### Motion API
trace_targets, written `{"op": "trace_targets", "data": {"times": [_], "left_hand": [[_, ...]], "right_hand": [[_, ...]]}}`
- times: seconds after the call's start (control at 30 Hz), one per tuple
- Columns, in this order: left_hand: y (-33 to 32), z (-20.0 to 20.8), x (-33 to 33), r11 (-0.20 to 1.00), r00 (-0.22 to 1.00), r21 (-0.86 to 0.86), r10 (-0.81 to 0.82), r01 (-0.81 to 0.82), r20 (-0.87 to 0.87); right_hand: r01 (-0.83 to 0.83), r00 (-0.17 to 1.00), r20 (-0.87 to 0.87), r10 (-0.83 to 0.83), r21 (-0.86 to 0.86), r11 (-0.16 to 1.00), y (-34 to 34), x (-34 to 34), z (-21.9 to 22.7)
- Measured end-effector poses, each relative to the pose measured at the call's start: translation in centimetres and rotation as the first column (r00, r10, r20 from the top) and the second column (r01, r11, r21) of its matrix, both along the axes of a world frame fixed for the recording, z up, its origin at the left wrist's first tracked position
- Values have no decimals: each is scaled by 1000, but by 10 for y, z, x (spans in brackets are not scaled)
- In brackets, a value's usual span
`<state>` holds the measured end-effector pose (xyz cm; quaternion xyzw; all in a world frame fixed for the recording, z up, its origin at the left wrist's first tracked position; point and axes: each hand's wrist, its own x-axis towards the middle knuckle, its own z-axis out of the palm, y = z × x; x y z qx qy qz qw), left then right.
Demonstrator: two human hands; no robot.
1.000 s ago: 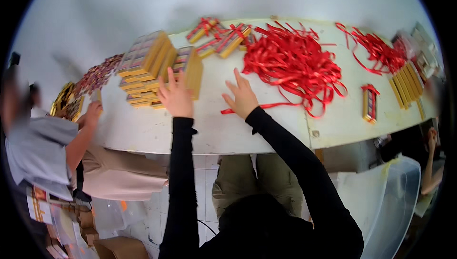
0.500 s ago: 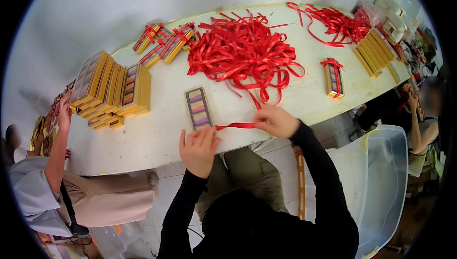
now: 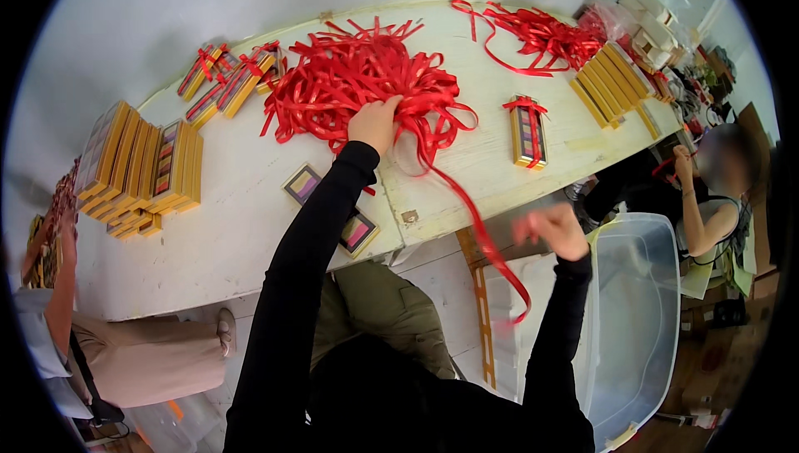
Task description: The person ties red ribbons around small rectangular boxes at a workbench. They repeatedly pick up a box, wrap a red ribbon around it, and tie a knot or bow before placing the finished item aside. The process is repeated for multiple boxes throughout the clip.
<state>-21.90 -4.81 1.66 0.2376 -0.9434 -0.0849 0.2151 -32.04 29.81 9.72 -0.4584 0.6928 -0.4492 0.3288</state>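
My left hand (image 3: 377, 123) rests at the near side of a big heap of red ribbon (image 3: 366, 62), its fingers closed on some of the ribbon. A long loose strand of red ribbon (image 3: 474, 207) runs from the heap over the table's near edge and hangs with a curled end. To the right of that strand my right hand (image 3: 556, 232) is raised past the edge, apart from the strand's free end; its fingers are smeared by motion. A flat box with a clear window and coloured blocks (image 3: 359, 231) lies tilted under my left forearm, which hides its middle.
Stacked gold-edged boxes (image 3: 137, 161) stand at left, with ribbon-tied boxes (image 3: 241, 82) behind. One tied box (image 3: 527, 132) lies at right, near more stacked boxes (image 3: 612, 82) and ribbon (image 3: 541, 37). A clear plastic bin (image 3: 637, 286) sits beside me. People work at both sides.
My left hand has moved from the box to the ribbon heap. The right hand has swung right, off the table. A strand now trails over the edge, and the box has turned.
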Motion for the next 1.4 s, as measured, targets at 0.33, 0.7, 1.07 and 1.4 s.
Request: {"op": "trace_targets", "data": {"times": [0.33, 0.7, 1.07, 1.4], "left_hand": [[1, 9, 0, 992, 997, 104, -74, 77, -26], [-110, 20, -45, 928, 944, 348, 225, -133, -242], [-102, 108, -98, 952, 974, 295, -6, 75, -228], [125, 124, 75, 207, 801, 813, -416, 545, -431]], "right_hand": [[178, 856, -469, -218, -128, 976, -198, -15, -70], [458, 476, -713, -516, -300, 837, -23, -168, -3], [557, 731, 25, -682, -600, 574, 56, -64, 65], [238, 967, 122, -223, -132, 962, -44, 47, 92]]}}
